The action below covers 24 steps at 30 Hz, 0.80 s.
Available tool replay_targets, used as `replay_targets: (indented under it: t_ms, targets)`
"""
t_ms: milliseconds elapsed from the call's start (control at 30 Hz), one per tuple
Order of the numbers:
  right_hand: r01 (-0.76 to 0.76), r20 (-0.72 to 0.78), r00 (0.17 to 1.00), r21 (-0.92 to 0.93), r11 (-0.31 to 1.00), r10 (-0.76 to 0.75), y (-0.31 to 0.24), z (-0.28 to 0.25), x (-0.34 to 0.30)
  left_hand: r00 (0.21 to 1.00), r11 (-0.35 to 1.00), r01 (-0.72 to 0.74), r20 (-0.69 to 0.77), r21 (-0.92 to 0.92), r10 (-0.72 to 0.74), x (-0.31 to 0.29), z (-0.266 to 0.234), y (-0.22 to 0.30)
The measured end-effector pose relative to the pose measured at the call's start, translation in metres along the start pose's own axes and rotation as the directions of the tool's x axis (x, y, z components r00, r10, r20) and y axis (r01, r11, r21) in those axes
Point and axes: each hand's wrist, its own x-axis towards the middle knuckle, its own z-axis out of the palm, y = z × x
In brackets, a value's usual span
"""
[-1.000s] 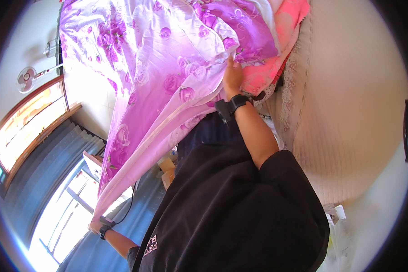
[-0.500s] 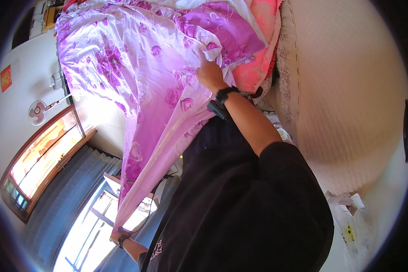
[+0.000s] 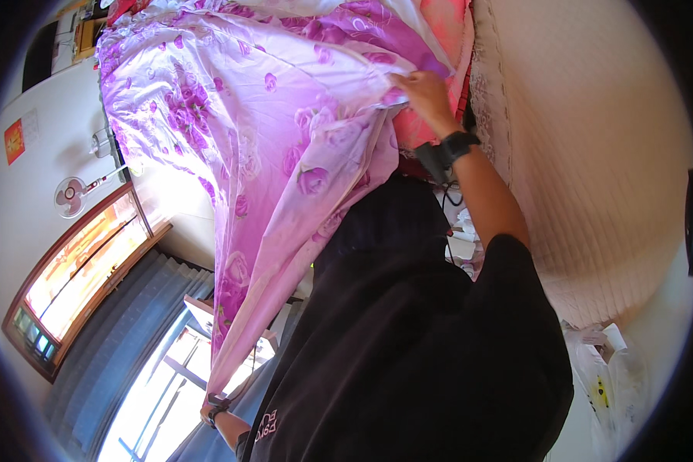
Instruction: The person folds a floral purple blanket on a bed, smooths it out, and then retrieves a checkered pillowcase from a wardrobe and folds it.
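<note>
A pink and purple rose-print duvet cover [image 3: 269, 115] spreads over the bed at the top and stretches down to the lower left. My left hand [image 3: 210, 408] is closed round one gathered corner of it, far out at arm's length. At the upper right, my right hand [image 3: 425, 96] grips its edge, fingers pinched on the fabric. Between the two hands the cloth hangs in long folds in front of my body. Both wrists wear black bands. Under the cover by my right hand, a coral-pink bedding layer [image 3: 414, 129] shows.
A quilted cream cover [image 3: 585, 154] fills the right side. White plastic bags [image 3: 604, 377] lie at the lower right. On the left are a white fan [image 3: 71, 196], a wood-framed window [image 3: 88, 277] and a blue-grey curtain [image 3: 123, 316].
My right hand has moved right and slightly up, drawing the cover's edge along with it, so the fabric spreads wider there. My left hand still holds its corner, slightly shifted in the picture.
</note>
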Motion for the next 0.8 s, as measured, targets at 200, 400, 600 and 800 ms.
replay_targets:
  t_ms: [200,400,600,800]
  targets:
    - [-0.058,-0.157,0.985,0.086,0.995,0.071,0.103,-0.002,-0.003,0.998,0.958,-0.011,0.067,0.288,-0.008,0.008,0.009,-0.011]
    - [-0.249,-0.129,0.966,-0.254,0.935,0.223,0.125,0.048,-0.003,0.995,0.914,-0.047,0.101,0.404,0.006,-0.004,0.013,-0.004]
    - [-0.392,-0.360,0.814,0.239,0.888,0.456,0.172,0.053,0.033,0.989,0.878,-0.087,0.143,0.471,0.021,-0.010,0.018,0.011]
    - [-0.336,-0.068,0.762,0.809,0.482,0.644,0.153,0.043,0.055,0.984,0.846,-0.059,0.174,0.530,-0.041,-0.012,0.013,0.011]
